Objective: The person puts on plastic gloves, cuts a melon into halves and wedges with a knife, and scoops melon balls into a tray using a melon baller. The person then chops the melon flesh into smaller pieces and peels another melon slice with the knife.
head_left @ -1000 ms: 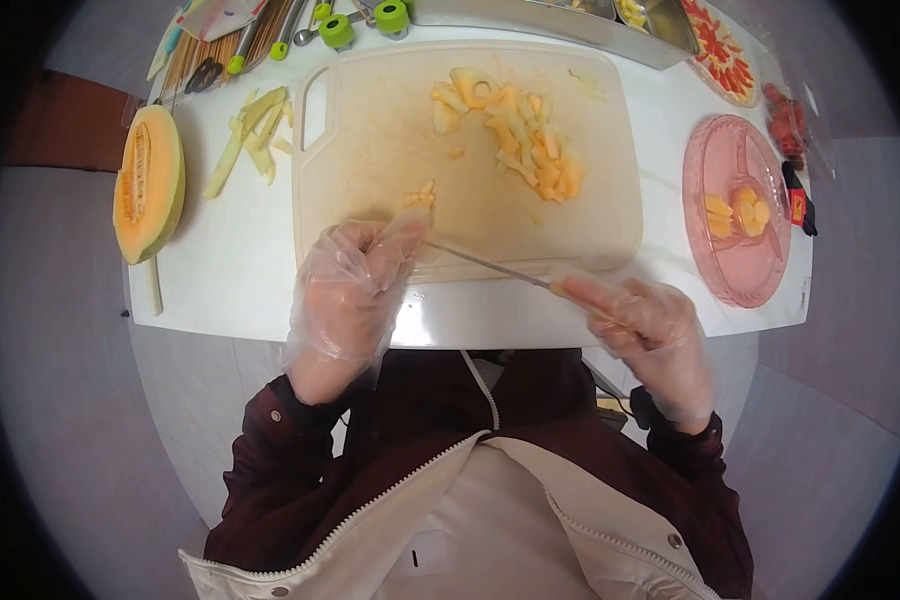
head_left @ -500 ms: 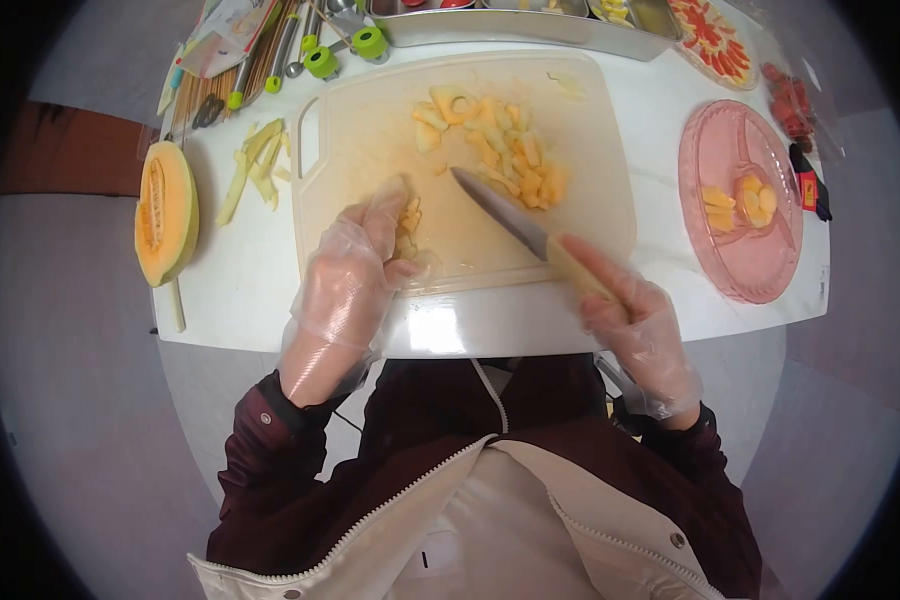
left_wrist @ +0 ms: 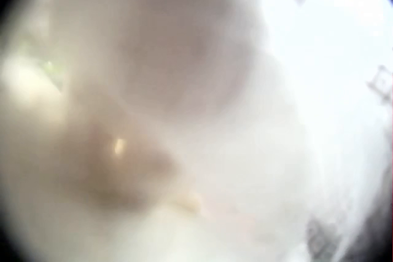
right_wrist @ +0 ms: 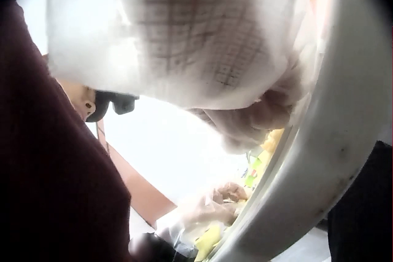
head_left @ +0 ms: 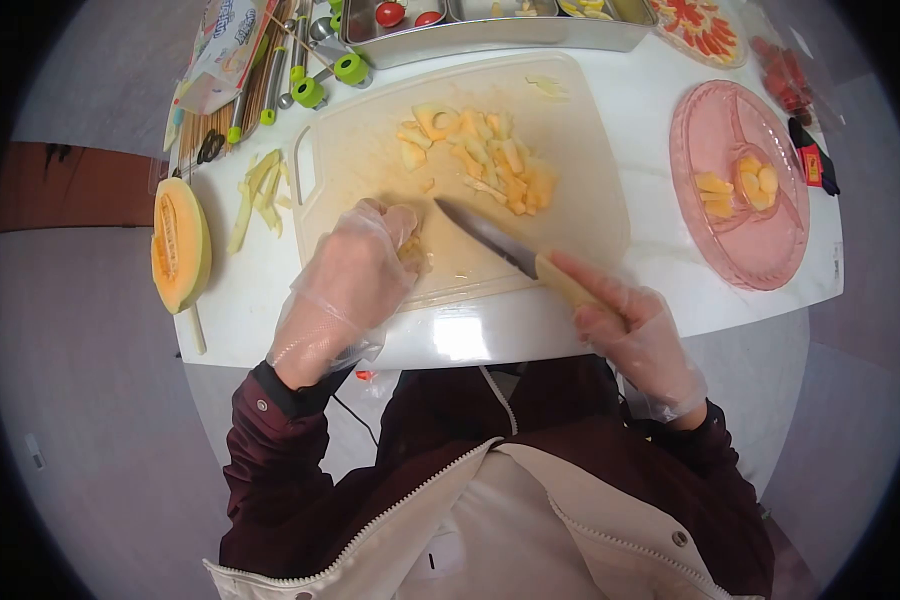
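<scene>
In the head view, a plastic-gloved left hand [head_left: 345, 265] curls its fingers over small melon pieces [head_left: 411, 256] at the left front of the cream cutting board [head_left: 585, 215]; the fingers partly hide them. The gloved right hand [head_left: 638, 335] grips a knife [head_left: 490, 240] by its pale handle, blade over the board and its tip pointing up-left, a short way right of the left hand. A pile of cut melon [head_left: 515, 165] lies farther back on the board. The left wrist view is mostly blurred glove. Glove film fills much of the right wrist view.
Left of the board lie melon rind strips [head_left: 260, 200] and a half melon [head_left: 182, 248]. A pink divided plate [head_left: 755, 258] with melon pieces stands at the right. Behind the board are a steel tray [head_left: 500, 38], green-ended tools [head_left: 310, 93] and bamboo skewers [head_left: 198, 130].
The knife has come away from the left hand, its blade swinging to point up-left. The left hand's fingers, extended beside the small pieces half a second ago, now curl over them. The head view has shifted slightly.
</scene>
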A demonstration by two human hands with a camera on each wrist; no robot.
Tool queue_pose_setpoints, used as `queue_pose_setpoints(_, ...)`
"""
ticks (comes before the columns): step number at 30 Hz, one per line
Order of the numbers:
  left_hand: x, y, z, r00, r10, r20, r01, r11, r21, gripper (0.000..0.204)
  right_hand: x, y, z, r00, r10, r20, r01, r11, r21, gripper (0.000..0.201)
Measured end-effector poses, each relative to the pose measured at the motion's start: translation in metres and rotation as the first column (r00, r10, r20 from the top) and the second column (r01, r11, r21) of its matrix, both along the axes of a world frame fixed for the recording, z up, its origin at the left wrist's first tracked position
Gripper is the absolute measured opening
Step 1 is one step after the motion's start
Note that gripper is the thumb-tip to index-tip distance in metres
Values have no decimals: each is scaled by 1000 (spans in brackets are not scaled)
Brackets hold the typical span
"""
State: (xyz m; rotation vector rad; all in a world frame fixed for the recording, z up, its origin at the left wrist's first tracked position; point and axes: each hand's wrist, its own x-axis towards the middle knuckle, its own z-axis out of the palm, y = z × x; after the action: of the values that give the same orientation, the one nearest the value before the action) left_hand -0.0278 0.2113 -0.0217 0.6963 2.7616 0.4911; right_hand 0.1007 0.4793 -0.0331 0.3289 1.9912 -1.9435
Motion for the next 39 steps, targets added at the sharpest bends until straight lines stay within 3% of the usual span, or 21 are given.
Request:
queue_pose_setpoints(4, 2, -3, -3, 1000, 14, -26, -13, 999, 36, 26, -1, 3, 0, 994, 59, 92, -52, 996, -77, 50)
queue_pose_setpoints(10, 7, 8, -11, 972, -16, -236, 17, 1000, 0, 19, -1, 6, -6, 996, 69, 62, -66, 997, -48, 50)
queue_pose_setpoints(13, 3, 11, -13, 975, -48, -218, 30, 996, -86, 17, -2, 6, -1, 993, 36, 110, -27, 997, -76, 49)
queue_pose_setpoints(16, -3, 5, -20, 966, -71, -247, 70, 997, -11, 18, 2, 7, -5, 998, 4, 56, 3, 994, -112, 50)
queue_pose_setpoints(20, -18, -7, -27, 942, -111, -317, 92, 993, -76, 11, 1, 16, -5, 999, 17, 45, -10, 988, -156, 50)
queue_pose_setpoints(21, -21, -9, -22, 986, 160, 34, -164, 970, 178, 9, 0, 18, -7, 999, 25, 37, -19, 989, -148, 50)
queue_pose_setpoints(22, -25, -14, -17, 845, 325, 425, -472, 826, 307, 8, 1, 18, -9, 999, 34, 29, -30, 990, -139, 50)
queue_pose_setpoints(23, -36, -28, -17, 831, 139, 539, -438, 761, 479, 6, 2, 19, -11, 999, 29, 29, -25, 988, -150, 50)
queue_pose_setpoints(24, -45, -38, -15, 833, 141, 535, -433, 767, 473, 6, 2, 20, -15, 999, 37, 26, -33, 986, -161, 51)
queue_pose_setpoints(26, -55, -33, 4, 701, 90, 707, -628, 549, 552, 16, 2, 20, -22, 999, 42, 14, -39, 983, -179, 51)
queue_pose_setpoints(27, -52, -27, 14, 717, 53, 695, -624, 495, 605, 18, 2, 19, -26, 998, 41, -39, -47, 987, -152, 51)
queue_pose_setpoints(28, -58, -22, 24, 723, 54, 688, -616, 502, 608, 18, 3, 19, -28, 995, 41, -91, -53, 991, -124, 51)
queue_pose_setpoints(30, -82, -8, 36, 742, 195, 642, -627, 542, 560, 12, 4, 22, -29, 993, 77, -94, -85, 993, -82, 51)
queue_pose_setpoints(31, -102, -7, 40, 808, 60, 586, -486, 631, 605, 7, 4, 24, -29, 989, 114, -91, -117, 993, -29, 51)
queue_pose_setpoints(34, -133, 51, 65, 903, 106, 416, -361, 714, 600, 10, 4, 22, -32, 958, 75, -276, -77, 997, 6, 52)
queue_pose_setpoints(35, -152, 64, 62, 911, 97, 401, -345, 711, 613, 10, 5, 24, -31, 965, 104, -242, -106, 994, 5, 52)
queue_pose_setpoints(37, -191, 87, 48, 950, -52, 308, -151, 787, 599, 23, 5, 25, -30, 963, 89, -254, -92, 996, 0, 52)
queue_pose_setpoints(39, -200, 114, 43, 960, -18, 281, -148, 815, 560, 26, 8, 24, -38, 958, 53, -283, -63, 998, -27, 51)
